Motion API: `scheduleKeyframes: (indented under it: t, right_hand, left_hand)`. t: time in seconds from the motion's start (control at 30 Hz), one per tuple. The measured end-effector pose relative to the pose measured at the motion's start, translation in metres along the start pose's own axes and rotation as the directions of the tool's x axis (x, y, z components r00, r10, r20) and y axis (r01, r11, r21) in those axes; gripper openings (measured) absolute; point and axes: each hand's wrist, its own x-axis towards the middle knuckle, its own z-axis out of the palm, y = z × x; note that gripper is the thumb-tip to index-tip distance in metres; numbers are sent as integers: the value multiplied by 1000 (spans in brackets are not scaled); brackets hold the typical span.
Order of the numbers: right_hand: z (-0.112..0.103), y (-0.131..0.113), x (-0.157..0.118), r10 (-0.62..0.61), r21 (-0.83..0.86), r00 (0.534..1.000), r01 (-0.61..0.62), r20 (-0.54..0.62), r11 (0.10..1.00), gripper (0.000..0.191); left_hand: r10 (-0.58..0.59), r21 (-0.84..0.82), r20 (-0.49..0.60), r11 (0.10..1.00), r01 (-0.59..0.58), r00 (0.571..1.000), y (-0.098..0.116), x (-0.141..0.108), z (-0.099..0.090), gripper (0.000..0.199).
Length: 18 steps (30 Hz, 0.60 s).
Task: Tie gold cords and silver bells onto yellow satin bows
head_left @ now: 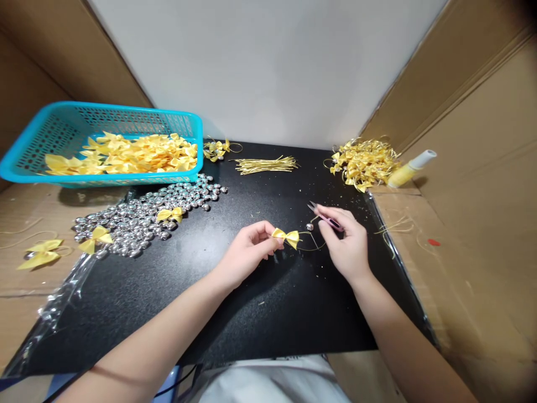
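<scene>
My left hand (254,246) pinches the left end of a yellow ribbon bow (287,238) over the black work surface. From the bow a thin gold cord (310,249) loops across to my right hand (346,238). A small silver bell-like bead (309,226) hangs on the cord between the two hands. My right hand is closed around pink-handled thread snips (329,220), whose metal tips point up and to the left. Whether its fingertips also pinch the cord is hard to make out.
Yellow bows fill a blue basket (100,179) at the left, with many silver beads (138,215) spread before it. Gold cords (266,164) lie at the back. A pile of corded bows (364,162) and a thread spool (411,168) are back right. Cardboard walls (474,129) flank the surface.
</scene>
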Motion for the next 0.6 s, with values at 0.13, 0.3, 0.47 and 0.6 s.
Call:
scheduleKeyframes:
  t: [0.13,0.3,0.47,0.6]
  right_hand:
    - [1,-9,-2,-188,-38,980,191,60,981,26]
    - [10,-21,-11,-391,-144,917,398,73,906,9]
    - [15,-20,-14,-359,-118,928,369,95,922,11]
    - [14,-21,-13,-304,-70,945,314,123,947,10]
  left_hand:
    - [18,-6,-6,1000,-18,1000,-3,0,1,17]
    - [88,-6,15,996,-88,996,-11,-1,3,22]
    - [119,4,72,993,-120,990,-17,-3,4,25]
    - [141,43,88,989,-145,986,-17,-4,3,24]
